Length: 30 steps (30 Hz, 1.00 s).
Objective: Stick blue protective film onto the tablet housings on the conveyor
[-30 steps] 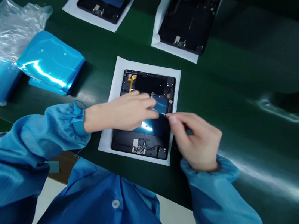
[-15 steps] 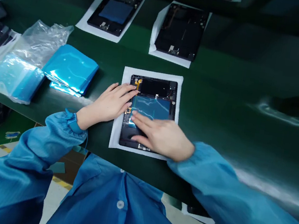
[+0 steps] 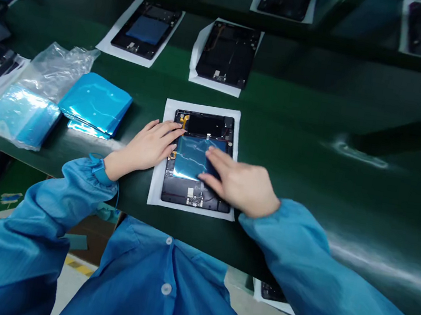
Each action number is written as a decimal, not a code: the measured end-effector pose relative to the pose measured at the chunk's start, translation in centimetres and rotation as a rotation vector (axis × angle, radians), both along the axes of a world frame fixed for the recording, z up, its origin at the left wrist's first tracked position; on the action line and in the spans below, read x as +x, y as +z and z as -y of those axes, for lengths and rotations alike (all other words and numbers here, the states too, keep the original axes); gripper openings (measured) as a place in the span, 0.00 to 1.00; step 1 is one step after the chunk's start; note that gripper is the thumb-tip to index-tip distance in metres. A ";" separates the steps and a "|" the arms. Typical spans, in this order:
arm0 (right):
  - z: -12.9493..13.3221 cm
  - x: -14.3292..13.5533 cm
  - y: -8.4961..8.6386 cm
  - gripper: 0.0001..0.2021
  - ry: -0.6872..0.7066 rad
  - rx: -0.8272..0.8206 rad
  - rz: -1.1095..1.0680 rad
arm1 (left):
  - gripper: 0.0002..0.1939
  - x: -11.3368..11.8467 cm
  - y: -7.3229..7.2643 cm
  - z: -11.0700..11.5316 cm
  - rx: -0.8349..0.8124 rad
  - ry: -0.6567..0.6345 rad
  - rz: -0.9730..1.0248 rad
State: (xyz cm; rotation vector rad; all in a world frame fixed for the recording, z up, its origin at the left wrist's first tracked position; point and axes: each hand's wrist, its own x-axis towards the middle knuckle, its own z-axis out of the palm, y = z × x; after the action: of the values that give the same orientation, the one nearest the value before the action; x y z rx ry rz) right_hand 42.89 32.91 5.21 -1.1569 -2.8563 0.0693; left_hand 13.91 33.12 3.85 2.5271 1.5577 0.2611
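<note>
A black tablet housing (image 3: 173, 191) with exposed inner parts lies on a white sheet (image 3: 155, 191) in front of me. Shiny blue film (image 3: 189, 160) covers a rectangle in its middle. My left hand (image 3: 143, 149) rests at the housing's upper left edge, fingers spread and holding nothing. On the film's right part lie the fingertips of my right hand (image 3: 244, 184), its fingers stretched out and the thumb apart; part of the film is hidden beneath them.
Left of the housing are a stack of blue films (image 3: 97, 102) and a clear bag (image 3: 21, 114) with more blue sheets. Further housings (image 3: 146, 30) (image 3: 229, 54) lie behind on white sheets, and others stand on a raised shelf (image 3: 333, 41).
My right hand has slid right across the film, uncovering its left part and the housing's lower parts. My left hand stays at the upper left edge. The view has shifted slightly.
</note>
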 end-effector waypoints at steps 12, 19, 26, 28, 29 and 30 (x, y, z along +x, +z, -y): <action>4.6 3.6 0.4 0.33 0.099 -0.048 0.005 | 0.21 2.0 3.2 -3.4 -0.058 0.071 -0.145; 0.9 0.9 -1.3 0.30 -0.111 -0.116 -0.082 | 0.18 6.5 2.4 -9.4 0.020 0.186 -0.236; 1.4 3.8 -3.3 0.32 -0.446 -0.122 -0.509 | 0.14 4.8 2.5 -10.5 -0.008 0.030 -0.196; 0.9 4.4 -3.1 0.39 -0.538 -0.180 -0.535 | 0.16 4.7 3.1 -10.3 -0.006 0.017 -0.155; 0.5 4.5 -2.8 0.39 -0.554 -0.233 -0.549 | 0.17 4.7 3.5 -10.2 -0.002 0.015 -0.130; 0.2 4.6 -2.5 0.38 -0.553 -0.305 -0.569 | 0.18 4.8 4.0 -10.1 0.005 0.013 -0.103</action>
State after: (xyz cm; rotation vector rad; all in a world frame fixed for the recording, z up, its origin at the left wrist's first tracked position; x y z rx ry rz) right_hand 47.45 32.68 2.68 -1.6156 -2.0099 0.6952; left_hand 18.70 43.25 7.81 2.5730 1.6126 0.1380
